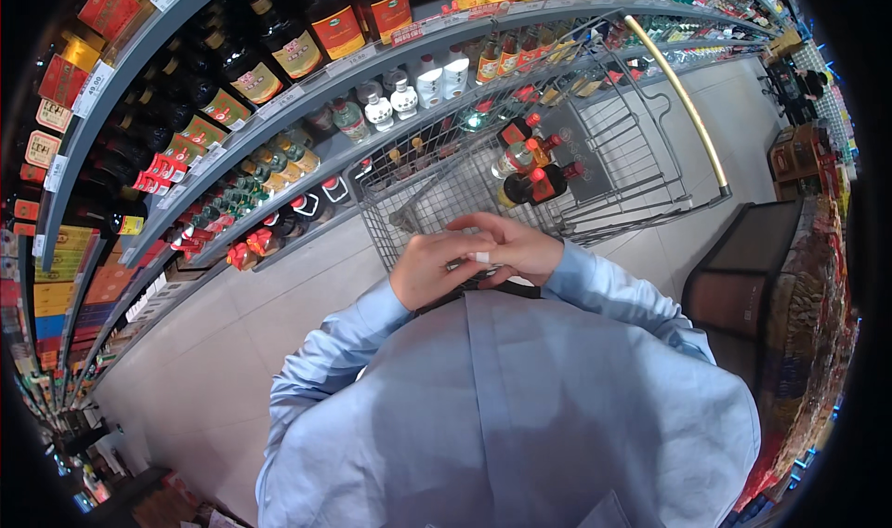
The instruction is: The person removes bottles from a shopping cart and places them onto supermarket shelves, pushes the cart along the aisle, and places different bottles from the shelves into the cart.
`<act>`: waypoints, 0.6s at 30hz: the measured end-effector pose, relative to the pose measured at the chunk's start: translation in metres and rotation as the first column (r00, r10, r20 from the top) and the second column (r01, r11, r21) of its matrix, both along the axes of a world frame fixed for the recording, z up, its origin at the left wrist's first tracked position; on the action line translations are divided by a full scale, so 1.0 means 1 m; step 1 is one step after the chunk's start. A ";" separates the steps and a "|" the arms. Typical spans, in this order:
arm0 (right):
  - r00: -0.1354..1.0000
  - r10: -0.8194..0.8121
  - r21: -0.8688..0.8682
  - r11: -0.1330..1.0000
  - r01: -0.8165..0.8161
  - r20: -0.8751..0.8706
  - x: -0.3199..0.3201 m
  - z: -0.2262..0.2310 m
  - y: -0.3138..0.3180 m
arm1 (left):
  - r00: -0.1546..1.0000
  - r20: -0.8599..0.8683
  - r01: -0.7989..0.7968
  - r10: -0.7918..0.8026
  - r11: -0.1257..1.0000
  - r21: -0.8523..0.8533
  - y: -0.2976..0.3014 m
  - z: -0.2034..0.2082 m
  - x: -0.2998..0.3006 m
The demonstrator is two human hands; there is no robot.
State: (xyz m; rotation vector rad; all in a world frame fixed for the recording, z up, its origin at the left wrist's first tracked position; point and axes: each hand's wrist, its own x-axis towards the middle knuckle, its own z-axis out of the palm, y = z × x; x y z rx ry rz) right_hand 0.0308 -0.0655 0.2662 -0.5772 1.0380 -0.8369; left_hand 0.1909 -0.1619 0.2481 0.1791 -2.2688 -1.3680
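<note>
In front of my chest, my left hand (433,263) and my right hand (520,247) meet, fingers curled and pressed against each other. A small white patch (480,257) shows where the fingers touch; whether it is a held thing or something worn on a finger I cannot tell. Just beyond the hands stands a wire shopping cart (409,182) with a gold-coloured handle bar (683,100) at its far right. Inside it are several bottles: a clear one (511,161) with an orange cap and dark ones (548,184) with red caps. Neither hand grips the cart.
Shelves of bottles (255,68) curve along the left and far side, with price-tag rails (279,102). Boxed goods (65,286) fill the far left shelf. A dark display stand (743,268) with packaged goods is at the right. Grey tiled floor (214,342) lies between.
</note>
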 end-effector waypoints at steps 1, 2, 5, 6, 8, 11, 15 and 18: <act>1.000 -0.001 0.011 1.000 0.002 -0.016 0.001 0.001 0.001 | 1.000 0.001 0.007 -0.007 1.000 -0.005 -0.001 0.000 0.000; 1.000 -0.003 0.021 1.000 0.004 -0.031 0.002 0.002 0.002 | 1.000 0.002 0.015 -0.015 1.000 -0.010 -0.001 -0.001 0.000; 0.999 -0.008 0.013 1.000 0.009 -0.032 0.001 -0.004 0.009 | 0.998 -0.024 0.051 -0.051 0.999 -0.006 0.002 -0.005 -0.005; 0.999 -0.020 0.019 1.000 0.021 -0.034 0.000 -0.004 0.012 | 0.998 -0.026 0.062 -0.062 0.998 0.000 0.002 -0.005 -0.007; 0.999 -0.038 0.068 0.997 0.038 0.004 -0.002 -0.003 0.016 | 0.996 0.016 0.092 -0.092 0.996 0.015 0.004 -0.005 -0.011; 0.999 -0.049 0.060 0.997 0.050 -0.010 -0.008 -0.002 0.021 | 0.993 0.021 0.112 -0.112 0.993 0.036 0.009 -0.007 -0.019; 1.000 -0.023 0.051 0.998 0.022 0.020 -0.023 -0.003 0.025 | 0.993 0.047 0.109 -0.112 0.992 0.069 0.016 -0.005 -0.031; 0.998 -0.029 0.072 0.997 0.025 0.052 -0.036 -0.007 0.026 | 0.998 0.013 0.061 -0.062 0.996 0.066 0.020 -0.011 -0.046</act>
